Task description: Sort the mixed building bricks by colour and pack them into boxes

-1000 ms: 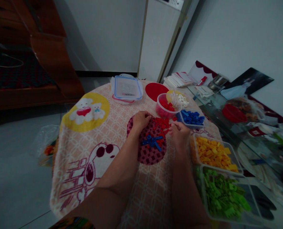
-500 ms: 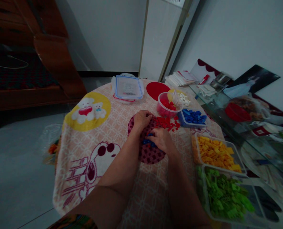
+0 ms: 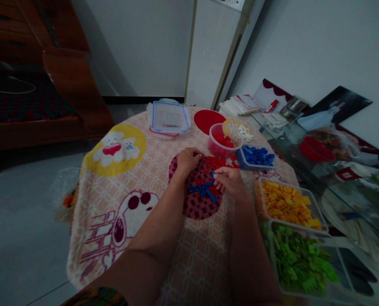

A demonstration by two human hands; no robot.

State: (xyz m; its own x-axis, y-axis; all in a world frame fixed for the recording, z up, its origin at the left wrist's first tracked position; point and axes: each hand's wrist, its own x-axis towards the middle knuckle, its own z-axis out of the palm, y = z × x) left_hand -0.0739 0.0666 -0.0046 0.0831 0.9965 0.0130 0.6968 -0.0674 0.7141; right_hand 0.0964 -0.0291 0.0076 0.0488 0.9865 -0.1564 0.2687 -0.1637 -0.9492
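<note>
Our left hand (image 3: 189,162) curled over the far side of the maroon checked patch (image 3: 202,211); we could not tell its grip. Our right hand (image 3: 230,182) pinched a blue piece (image 3: 213,174) by the patch's right side. Blue blocks (image 3: 203,189) lay mid-patch, one's long axis pointing toward its near-right edge.

tablecloth (image 3: 159,163) | loose red pieces (image 3: 216,162) | blue pieces (image 3: 202,190) | pink tub (image 3: 217,149) | stacked lids (image 3: 170,112)

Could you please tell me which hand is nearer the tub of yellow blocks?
Right. The right hand is left of the tub of yellow blocks; the left hand is farther left.
</note>
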